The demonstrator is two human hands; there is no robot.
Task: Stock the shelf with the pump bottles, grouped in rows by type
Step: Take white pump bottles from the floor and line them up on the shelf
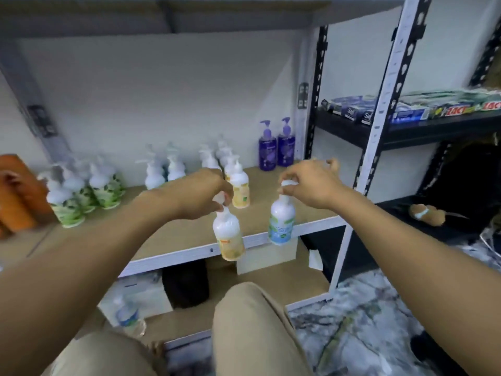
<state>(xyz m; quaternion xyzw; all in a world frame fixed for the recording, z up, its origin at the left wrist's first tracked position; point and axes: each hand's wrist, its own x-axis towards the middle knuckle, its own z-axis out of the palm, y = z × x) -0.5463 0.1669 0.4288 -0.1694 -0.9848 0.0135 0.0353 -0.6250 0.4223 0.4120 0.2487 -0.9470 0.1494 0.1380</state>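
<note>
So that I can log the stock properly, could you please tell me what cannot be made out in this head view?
All in the head view:
Label text on the yellow bottle and blue bottle: blurred.
Their pump heads: covered by the left hand and right hand gripping them.
Count of the yellow row on the shelf: partly behind the left hand.
Orange packs: cut off by the left edge.

A white plastic pump bottle with a yellow label (229,237) hangs slightly tilted by its pump head from the left hand (200,194), in front of the brown shelf board's white front edge (189,251). A white bottle with a blue-green label (282,221) hangs likewise from the right hand (311,185). On the board stand green-leaf-labelled bottles (81,194) at left, a blurred white pair (162,172), a yellow-labelled row (240,188) and two purple bottles (276,147) at back right
</note>
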